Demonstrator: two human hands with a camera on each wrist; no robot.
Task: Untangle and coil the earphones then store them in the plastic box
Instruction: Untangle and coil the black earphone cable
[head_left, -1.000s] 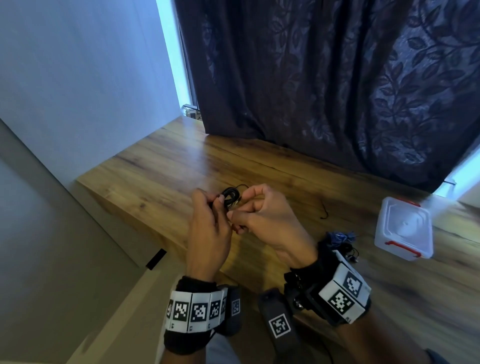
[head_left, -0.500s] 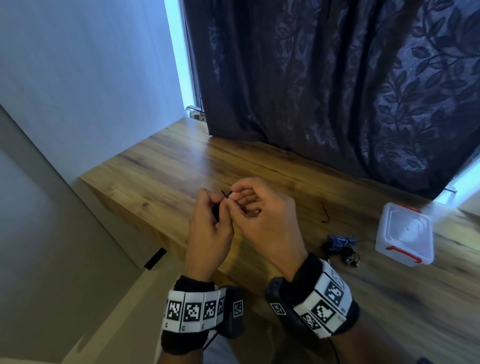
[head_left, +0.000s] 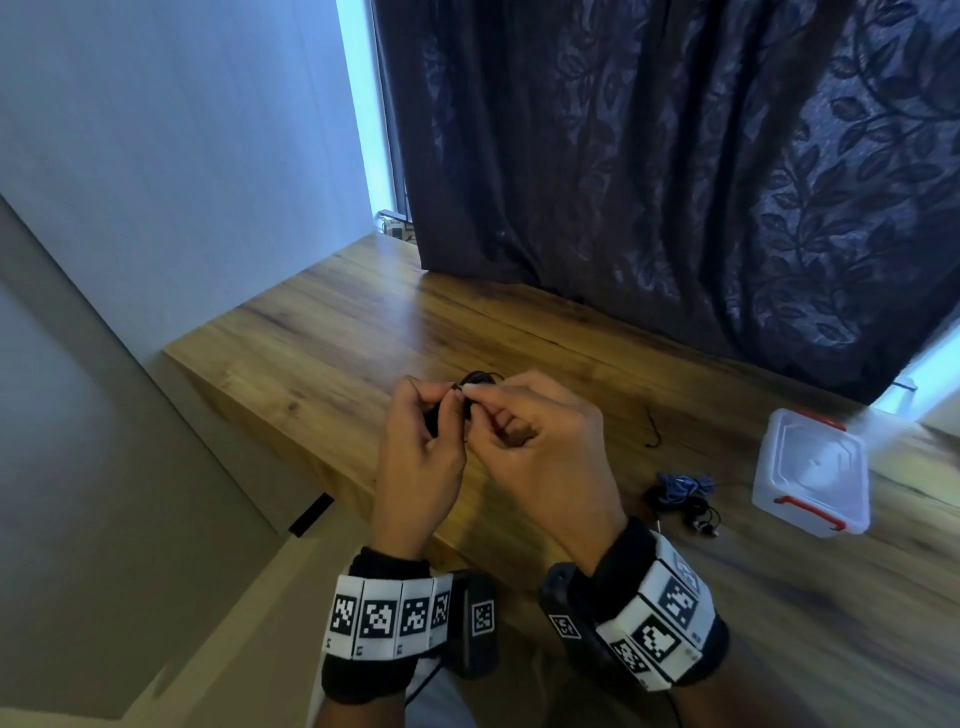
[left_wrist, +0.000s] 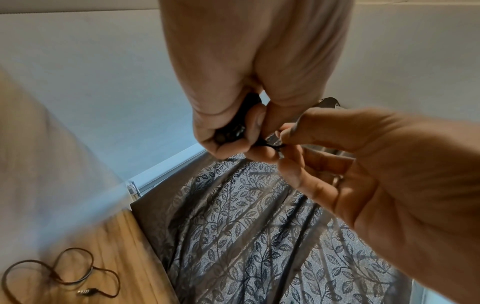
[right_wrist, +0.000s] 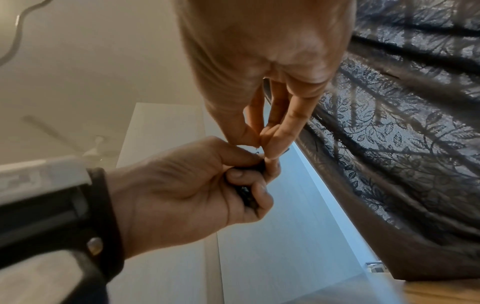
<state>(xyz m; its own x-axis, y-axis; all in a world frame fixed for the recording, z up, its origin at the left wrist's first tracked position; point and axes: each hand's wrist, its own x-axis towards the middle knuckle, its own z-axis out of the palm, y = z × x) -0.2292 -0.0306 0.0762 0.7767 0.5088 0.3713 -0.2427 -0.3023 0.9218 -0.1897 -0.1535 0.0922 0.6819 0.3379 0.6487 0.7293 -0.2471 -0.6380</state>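
Your left hand (head_left: 418, 457) grips the coiled black earphones (head_left: 480, 378), right hand (head_left: 540, 462) pinches the cord end; closed plastic box (head_left: 810, 478) at 3 o'clock, storing left.

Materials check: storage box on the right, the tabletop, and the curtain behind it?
Plastic box: translucent whitish plastic, semi-gloss, with red clip handles; the table grain shows faintly through it. Table: wood-grain surface with a low sheen; solid wood or laminate, cannot tell. Curtain: dark woven fabric with a leaf pattern, hanging in soft folds.
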